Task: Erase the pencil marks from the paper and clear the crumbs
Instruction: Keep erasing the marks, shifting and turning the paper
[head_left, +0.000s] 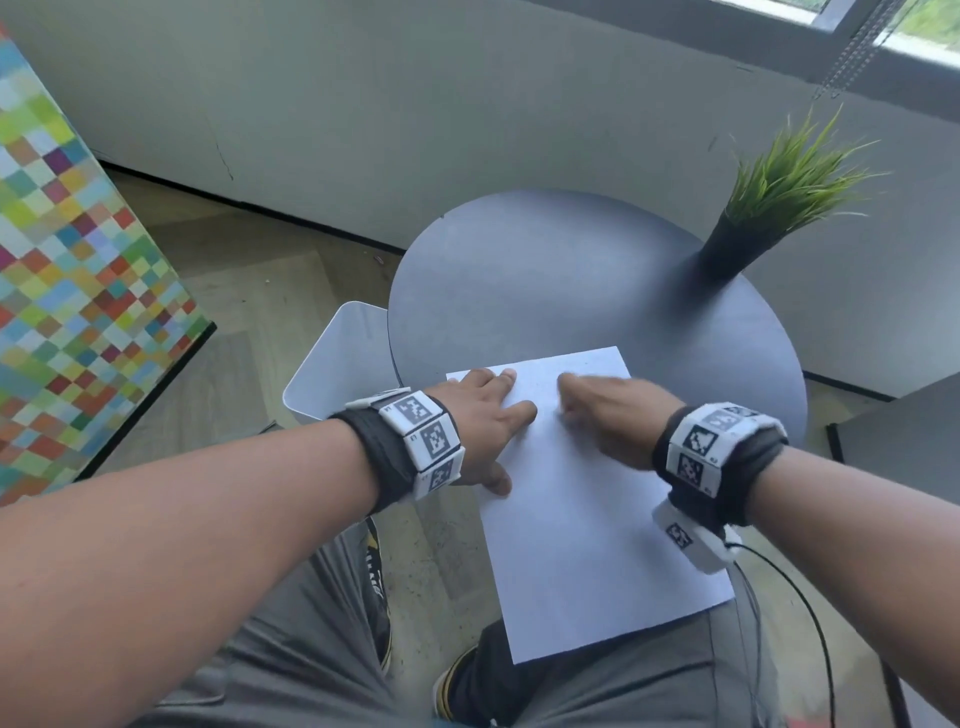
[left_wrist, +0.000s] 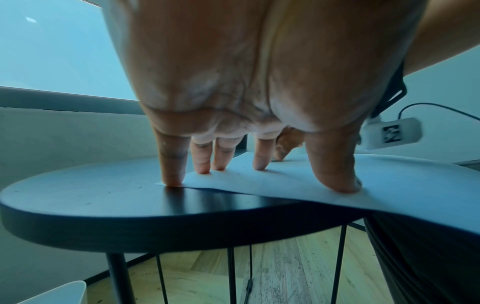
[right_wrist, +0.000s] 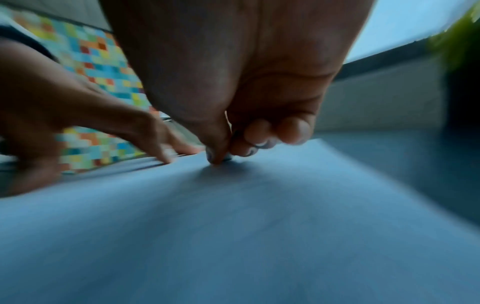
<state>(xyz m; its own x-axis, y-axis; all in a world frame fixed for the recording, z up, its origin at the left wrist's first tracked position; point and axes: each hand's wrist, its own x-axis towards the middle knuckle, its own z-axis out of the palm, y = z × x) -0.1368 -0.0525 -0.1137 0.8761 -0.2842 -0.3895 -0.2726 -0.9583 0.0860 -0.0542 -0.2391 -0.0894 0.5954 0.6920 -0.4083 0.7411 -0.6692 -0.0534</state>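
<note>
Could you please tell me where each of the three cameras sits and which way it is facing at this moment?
Head: looks down at the round table; both forearms, left hand, right hand, knees show.
Left wrist: under the wrist, looks along spread fingers pressing the paper.
Right wrist: blurred, looks along curled fingers pinching something small on the sheet.
All three share the paper; each wrist view shows the other hand.

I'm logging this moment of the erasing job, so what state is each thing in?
paper: flat on the table, near end overhanging the edge toward the lap
left hand: fingers spread, pressing the paper's far left corner
right hand: fingers curled, pinching something small against the paper; blurred, likely an eraser
round table: upright, bearing paper and plant
potted plant: upright at the far right
white bin: beside the table, open
</note>
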